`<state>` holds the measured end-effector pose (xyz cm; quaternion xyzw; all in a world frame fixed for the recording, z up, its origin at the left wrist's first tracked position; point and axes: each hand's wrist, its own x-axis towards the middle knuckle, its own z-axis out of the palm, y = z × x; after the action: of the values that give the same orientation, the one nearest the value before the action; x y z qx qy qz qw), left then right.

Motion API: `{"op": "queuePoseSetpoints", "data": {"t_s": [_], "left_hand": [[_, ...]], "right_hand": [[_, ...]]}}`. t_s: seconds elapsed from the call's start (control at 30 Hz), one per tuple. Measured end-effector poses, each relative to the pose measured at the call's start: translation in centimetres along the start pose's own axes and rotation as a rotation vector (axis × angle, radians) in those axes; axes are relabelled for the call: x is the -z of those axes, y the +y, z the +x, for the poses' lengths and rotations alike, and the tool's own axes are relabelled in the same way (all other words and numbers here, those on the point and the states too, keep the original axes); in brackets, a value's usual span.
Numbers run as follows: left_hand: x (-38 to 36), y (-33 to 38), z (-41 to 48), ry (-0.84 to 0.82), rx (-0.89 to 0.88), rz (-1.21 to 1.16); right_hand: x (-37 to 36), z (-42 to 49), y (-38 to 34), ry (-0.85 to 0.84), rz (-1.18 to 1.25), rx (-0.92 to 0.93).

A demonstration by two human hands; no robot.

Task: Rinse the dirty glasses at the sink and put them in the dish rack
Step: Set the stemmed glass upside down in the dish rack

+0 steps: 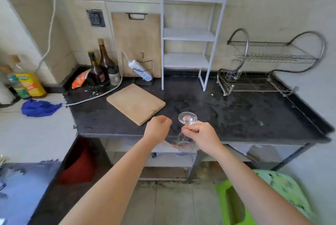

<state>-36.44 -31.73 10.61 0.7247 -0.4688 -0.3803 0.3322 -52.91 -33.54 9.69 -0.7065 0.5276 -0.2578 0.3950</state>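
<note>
My right hand (203, 135) pinches the stem of a clear stemmed glass (187, 118) held upside down, foot up and bowl hanging below the front edge of the black counter (236, 115). To its left, my left hand (158, 127) hovers over the counter edge with curled fingers, holding nothing. The metal two-tier dish rack (254, 83) stands at the back right of the counter. Another clear glass (232, 74) sits upside down in its lower tier at the left end. No sink shows in this view.
A wooden cutting board (135, 105) lies flat left of centre; another leans on the wall. A white shelf unit (189, 35) stands at the back. Dark bottles (100, 64), a jar and a power strip crowd the back left. A green stool (263, 199) stands at lower right.
</note>
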Motion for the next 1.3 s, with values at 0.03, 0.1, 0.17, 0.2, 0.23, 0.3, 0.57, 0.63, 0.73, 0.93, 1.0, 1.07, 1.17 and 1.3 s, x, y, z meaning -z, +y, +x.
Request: {"op": "queuePoseSetpoints", "data": {"t_s": [0.03,0.1,0.17,0.2,0.23,0.3,0.57,0.63,0.73,0.93,1.0,1.07,1.17,1.3], "left_hand": [[-2.1,0.9,0.8,-0.022,-0.015,0.038],[-6.0,2.6,2.5,-0.071,-0.047,0.122],[-9.6,4.5,4.0,-0.123,-0.081,0.195],[-11.2,5.4,4.8,-0.146,-0.101,0.232],[-12.6,6.4,5.5,-0.166,-0.118,0.264],[-15.2,8.2,7.2,-0.199,-0.148,0.304],[-22.5,12.8,17.0,-0.281,-0.269,0.499],[-23.9,13.6,19.9,-0.3,-0.277,0.506],[-26.0,14.8,24.2,-0.328,-0.278,0.517],[-30.1,16.7,31.2,-0.372,-0.344,0.59],[-31.4,17.1,33.3,-0.378,-0.368,0.615],[-32.4,17.6,35.1,-0.382,-0.371,0.627],[-33.7,18.2,37.2,-0.38,-0.327,0.623],[-35.2,18.6,39.3,-0.408,-0.269,0.62]], "right_hand": [[1.9,0.3,1.5,0.024,-0.002,-0.028],[5.5,0.8,4.2,0.078,-0.004,-0.075],[8.7,1.4,6.6,0.118,-0.005,-0.124],[10.1,1.8,7.5,0.132,-0.011,-0.145],[11.5,2.3,8.5,0.145,-0.02,-0.163],[14.0,3.5,10.3,0.183,-0.032,-0.198],[20.1,10.9,16.3,0.291,-0.011,-0.273],[21.1,13.3,17.5,0.304,0.0,-0.283],[22.8,17.0,19.1,0.339,-0.023,-0.29],[26.4,23.7,22.1,0.395,-0.05,-0.296],[27.4,26.0,23.0,0.404,-0.082,-0.275],[28.4,28.2,23.7,0.416,-0.111,-0.257],[29.7,31.7,24.8,0.423,-0.13,-0.226],[30.5,36.0,25.9,0.444,-0.095,-0.172]]}}
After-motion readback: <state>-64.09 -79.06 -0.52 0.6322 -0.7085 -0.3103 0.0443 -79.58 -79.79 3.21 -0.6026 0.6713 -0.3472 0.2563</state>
